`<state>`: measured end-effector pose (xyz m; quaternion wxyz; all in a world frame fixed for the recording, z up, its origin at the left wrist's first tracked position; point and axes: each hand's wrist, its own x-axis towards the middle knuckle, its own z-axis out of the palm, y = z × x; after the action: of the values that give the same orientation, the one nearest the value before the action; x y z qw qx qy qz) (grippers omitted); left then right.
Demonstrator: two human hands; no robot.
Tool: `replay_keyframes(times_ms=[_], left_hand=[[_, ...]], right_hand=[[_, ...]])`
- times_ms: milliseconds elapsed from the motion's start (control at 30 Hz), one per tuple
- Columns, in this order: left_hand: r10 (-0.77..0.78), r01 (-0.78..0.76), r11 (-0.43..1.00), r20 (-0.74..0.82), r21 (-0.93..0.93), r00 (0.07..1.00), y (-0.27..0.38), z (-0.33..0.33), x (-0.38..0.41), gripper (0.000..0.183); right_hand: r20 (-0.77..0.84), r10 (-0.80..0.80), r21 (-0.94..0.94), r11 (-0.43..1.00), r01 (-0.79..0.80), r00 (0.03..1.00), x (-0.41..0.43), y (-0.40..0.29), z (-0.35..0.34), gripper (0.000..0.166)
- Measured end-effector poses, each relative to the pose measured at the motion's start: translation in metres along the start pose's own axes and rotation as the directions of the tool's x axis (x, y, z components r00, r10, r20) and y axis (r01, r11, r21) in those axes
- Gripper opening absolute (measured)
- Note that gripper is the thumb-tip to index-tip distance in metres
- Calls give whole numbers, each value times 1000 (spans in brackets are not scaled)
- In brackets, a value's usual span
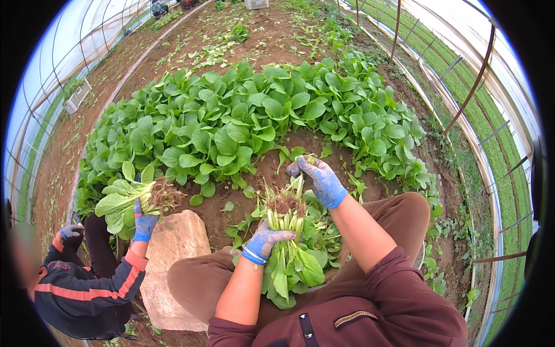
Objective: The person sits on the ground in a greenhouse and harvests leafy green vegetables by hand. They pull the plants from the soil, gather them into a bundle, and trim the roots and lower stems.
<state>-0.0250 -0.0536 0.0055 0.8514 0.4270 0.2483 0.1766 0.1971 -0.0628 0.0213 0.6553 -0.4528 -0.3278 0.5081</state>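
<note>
My left hand, in a soiled blue glove, grips a bunch of leafy greens by the stems. The bunch is upside down, its brown roots pointing up and its leaves hanging over my lap. My right hand, gloved in blue too, is raised above and to the right of the roots. Its thumb and fingers are pinched around a small yellow-green leaf piece. More cut or pulled greens lie on the soil between my legs, partly hidden by the bunch.
A dense band of growing greens stands ahead. At left a co-worker holds another rooted bunch beside a pale, dirty sack or block. White crates stand farther off. Metal hoops and plastic film of a greenhouse tunnel line both sides.
</note>
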Motion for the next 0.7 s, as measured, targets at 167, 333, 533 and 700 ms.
replay_keyframes(times_ms=[167, 333, 533, 700], left_hand=[[0, -4, 998, -66, -59, 998, 5, 1, 1, 46], [-23, 20, 995, -31, -95, 999, -16, -12, 13, 44], [-34, -8, 987, -263, -158, 964, -4, -9, 10, 38], [52, -137, 968, -367, -211, 929, -4, -9, 18, 35]], right_hand=[[-235, -134, -215, 973, 83, 963, 21, -3, -36, 40], [10, 274, 80, 959, -273, 962, -21, 24, -3, 35], [-180, 55, -235, 967, -98, 982, -6, -43, -24, 23], [396, 442, -385, 876, -291, 805, -37, -81, 7, 33]])
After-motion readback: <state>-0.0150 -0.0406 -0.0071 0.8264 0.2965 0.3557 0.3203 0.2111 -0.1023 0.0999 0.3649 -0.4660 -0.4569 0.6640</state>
